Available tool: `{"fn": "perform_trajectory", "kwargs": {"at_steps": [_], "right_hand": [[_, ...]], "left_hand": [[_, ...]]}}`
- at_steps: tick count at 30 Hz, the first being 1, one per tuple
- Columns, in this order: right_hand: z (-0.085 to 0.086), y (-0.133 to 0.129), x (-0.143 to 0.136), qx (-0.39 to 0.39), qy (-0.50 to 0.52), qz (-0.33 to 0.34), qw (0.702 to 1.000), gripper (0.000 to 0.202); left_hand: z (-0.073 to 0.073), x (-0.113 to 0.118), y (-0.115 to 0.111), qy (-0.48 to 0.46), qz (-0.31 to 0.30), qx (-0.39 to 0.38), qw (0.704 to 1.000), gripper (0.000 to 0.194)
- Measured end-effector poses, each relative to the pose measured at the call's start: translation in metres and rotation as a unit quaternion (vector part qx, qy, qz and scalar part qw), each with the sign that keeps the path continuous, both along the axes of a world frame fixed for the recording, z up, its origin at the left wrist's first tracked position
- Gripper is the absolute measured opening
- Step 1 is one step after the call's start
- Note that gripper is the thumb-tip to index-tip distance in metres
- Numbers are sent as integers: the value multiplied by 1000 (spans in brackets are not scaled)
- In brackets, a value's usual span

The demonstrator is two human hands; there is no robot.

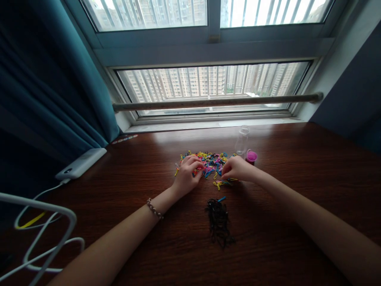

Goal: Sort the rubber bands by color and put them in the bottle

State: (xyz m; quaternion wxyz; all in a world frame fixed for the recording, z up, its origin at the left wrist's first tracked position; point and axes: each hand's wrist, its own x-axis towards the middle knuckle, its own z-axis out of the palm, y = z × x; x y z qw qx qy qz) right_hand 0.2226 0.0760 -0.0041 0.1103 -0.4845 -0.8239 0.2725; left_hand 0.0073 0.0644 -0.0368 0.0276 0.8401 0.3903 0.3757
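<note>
Small multicoloured bands (212, 162) lie in a loose pile on the brown wooden table. My left hand (189, 171) rests on the pile's left side, its fingers curled and apart over red and pink bands. At the right edge of the pile is my right hand (236, 169), its fingers pressed together and pointing down at the bands; anything between them is too small to tell. A few yellow bands (218, 184) lie just in front of it. Nearer to me is a separate heap of black bands (219, 222), with a small blue piece (222, 199) at its top.
A clear bottle (242, 141) and a small pink-topped container (251, 156) stand behind my right hand. At the left are a white power strip (81, 163), white cables and metal tubing, and a blue curtain (53, 75). A barred window lies beyond the table.
</note>
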Motion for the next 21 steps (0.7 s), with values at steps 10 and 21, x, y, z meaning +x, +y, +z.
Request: {"fn": "perform_trajectory", "kwargs": {"at_steps": [10,21], "right_hand": [[-20,12,6,45,-22,-47,998,10],[-30,27,20,50,-13,-30,998,9]], "left_hand": [[-3,2,-3,61,-27,16,998,12],[-5,5,-5,188,-38,-60,980,40]]}}
